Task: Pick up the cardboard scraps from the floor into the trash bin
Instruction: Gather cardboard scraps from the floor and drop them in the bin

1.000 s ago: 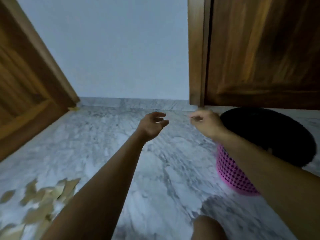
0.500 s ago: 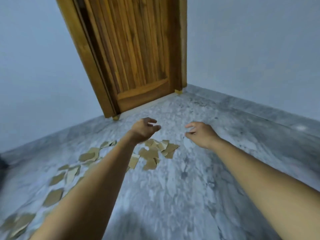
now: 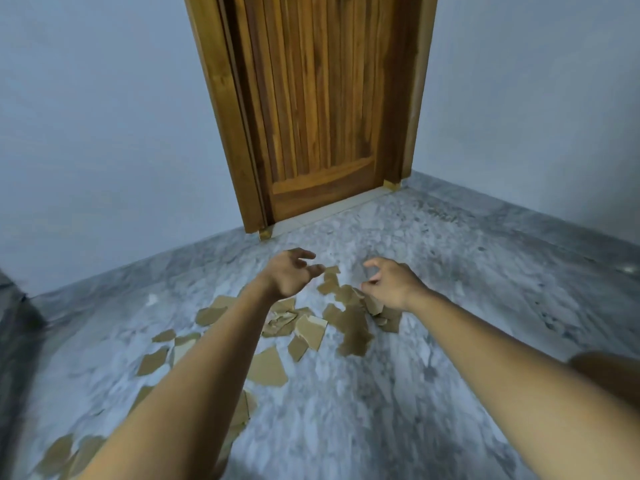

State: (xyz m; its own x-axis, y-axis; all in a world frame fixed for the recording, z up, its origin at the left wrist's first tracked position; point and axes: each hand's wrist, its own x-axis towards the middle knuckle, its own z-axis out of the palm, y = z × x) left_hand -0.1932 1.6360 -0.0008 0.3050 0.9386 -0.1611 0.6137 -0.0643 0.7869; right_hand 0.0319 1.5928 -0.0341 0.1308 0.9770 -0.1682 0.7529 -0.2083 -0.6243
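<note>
Open floor in front of you, a corner closing off the far side

You had bare floor [image 3: 467,323] to the right of the cardboard scraps [image 3: 268,367], which lay flat, strewn from beside your left arm up to the space under your left hand [image 3: 289,275] and right hand [image 3: 391,285]. Beyond them the door [image 3: 322,116] and the wall [image 3: 104,133] on either side blocked any further reach.

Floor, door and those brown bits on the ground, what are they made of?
Floor: looks like polished marble or marble-look stone, grey-white with cloudy veins.
Door: wood, probably varnished; brown grain runs along upright planks.
Brown bits: thin cardboard, matte tan, lying flat with torn, uneven edges.
</note>
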